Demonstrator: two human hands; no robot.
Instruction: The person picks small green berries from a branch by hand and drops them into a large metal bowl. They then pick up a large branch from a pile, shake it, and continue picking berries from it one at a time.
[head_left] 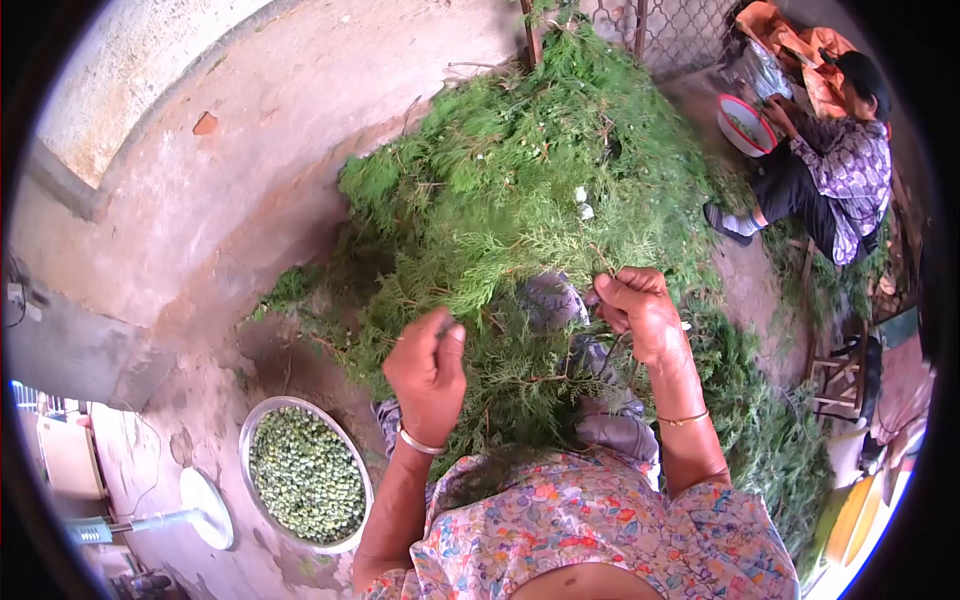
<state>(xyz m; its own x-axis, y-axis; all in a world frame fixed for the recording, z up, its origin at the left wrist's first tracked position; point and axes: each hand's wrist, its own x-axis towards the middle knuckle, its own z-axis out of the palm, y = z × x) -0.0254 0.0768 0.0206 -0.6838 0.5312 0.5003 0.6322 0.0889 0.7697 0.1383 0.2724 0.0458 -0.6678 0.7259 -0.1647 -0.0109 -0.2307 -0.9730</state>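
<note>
Thumb and fingers of my right hand (pixel 640 310) are pinched on a feathery green conifer sprig (pixel 530 255), whose fronds reach left over the heap. My left hand (pixel 427 365) is closed, thumb against the curled fingers, lower and to the left. Whatever it may hold is too small to make out. Below and between both hands, more cut branches (pixel 520 385) cover my lap and partly hide my legs. A large pile of the same greenery (pixel 560 140) rises in front of me.
On the ground at left, a round metal basin (pixel 305 475) holds many small green cones or seeds. Beside it stands a white fan (pixel 207 508). At upper right a seated person (pixel 830 165) works over a red-rimmed bowl (pixel 747 127). A wooden stool (pixel 840 375) stands at right.
</note>
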